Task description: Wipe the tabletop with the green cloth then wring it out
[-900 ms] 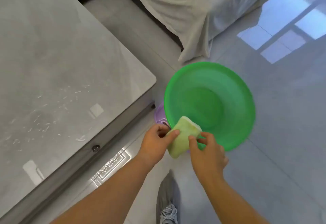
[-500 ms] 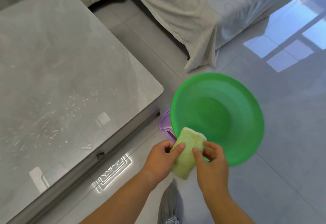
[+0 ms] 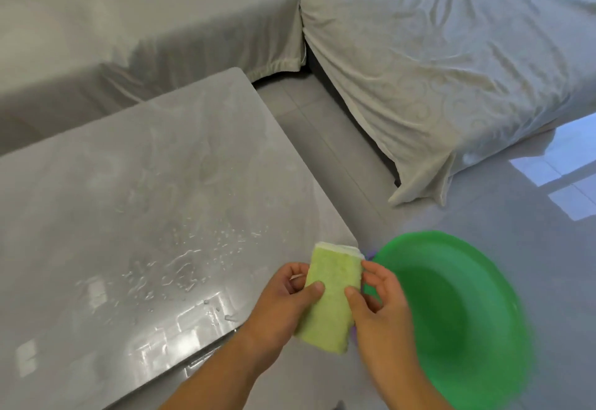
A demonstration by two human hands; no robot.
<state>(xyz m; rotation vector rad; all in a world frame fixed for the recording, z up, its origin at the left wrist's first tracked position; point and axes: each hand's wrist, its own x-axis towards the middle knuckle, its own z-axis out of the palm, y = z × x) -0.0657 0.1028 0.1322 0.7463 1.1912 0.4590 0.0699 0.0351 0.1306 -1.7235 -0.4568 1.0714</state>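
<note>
By table corner — both hands pinch green cloth.

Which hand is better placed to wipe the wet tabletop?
Probably the left hand: it grips the green cloth on the tabletop side, while the right hand holds it nearer the basin.

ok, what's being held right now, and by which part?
The folded green cloth, in both hands: the left hand pinches its left long edge, the right hand its right long edge, thumbs on top around mid-length.
</note>
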